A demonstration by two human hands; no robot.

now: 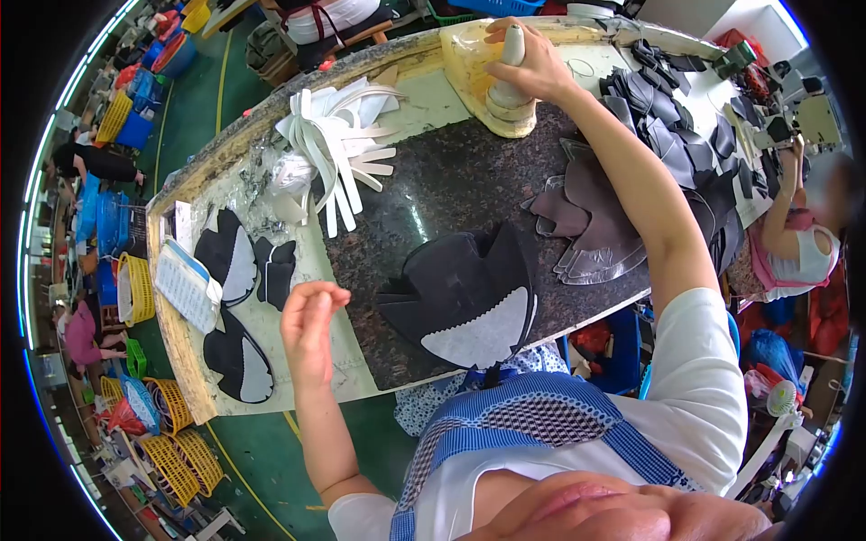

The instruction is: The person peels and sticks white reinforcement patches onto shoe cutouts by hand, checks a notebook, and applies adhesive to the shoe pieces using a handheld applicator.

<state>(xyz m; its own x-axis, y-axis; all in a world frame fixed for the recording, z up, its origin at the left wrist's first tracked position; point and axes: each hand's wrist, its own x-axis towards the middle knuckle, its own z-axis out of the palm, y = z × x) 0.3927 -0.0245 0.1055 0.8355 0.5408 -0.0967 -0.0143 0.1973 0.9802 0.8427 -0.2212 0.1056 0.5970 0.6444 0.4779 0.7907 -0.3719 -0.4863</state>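
My right hand (532, 65) reaches to the far edge of the table, its fingers around a white tapered handle (513, 47). The handle rises from a round, yellowish, crusted base (511, 113). My left hand (311, 326) hovers near the left edge of the dark stone slab (388, 194), fingers loosely bent and apart, with nothing visible in it. In front of my body, a black fabric piece (460, 275) lies on the slab, with a light grey zigzag-edged patch (483, 332) on it. Smaller black pieces (275, 270) lie beside my left hand.
White strips (334, 149) are heaped at the back left. A notepad (187, 284) lies at the left rim. Dark brown cut pieces (595, 216) and piled black pieces (663, 117) are on the right. A co-worker (798, 243) sits at the right; yellow baskets (185, 464) stand at lower left.
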